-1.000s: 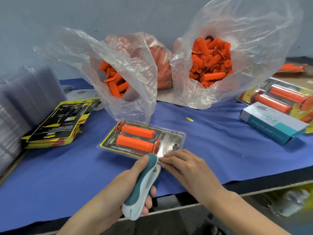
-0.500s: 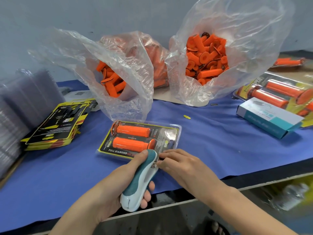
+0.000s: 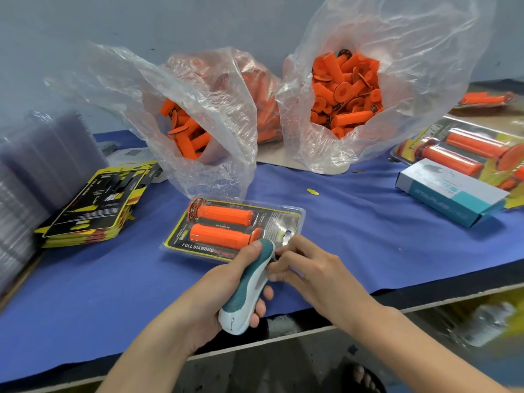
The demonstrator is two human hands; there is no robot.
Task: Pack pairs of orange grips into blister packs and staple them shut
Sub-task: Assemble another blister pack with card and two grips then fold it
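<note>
Left hand [image 3: 224, 290] clenched round teal-white stapler [image 3: 246, 287], thumb on top, nose at near edge of pack [image 3: 285, 221]. Right hand [image 3: 317, 276] just beside nose, fingers curled, pinching pack's near right corner. Pack lay on blue cloth [image 3: 368, 228], two orange grips [image 3: 224, 215] side by side inside; card read "FULL DIAMOND". To left, stack of yellow-black cards [image 3: 96, 205]. Behind, open bags [image 3: 226, 123] of loose grips. To right, teal box [image 3: 448, 191], print too blurred to read; filled packs [image 3: 465, 146] beyond.
</note>
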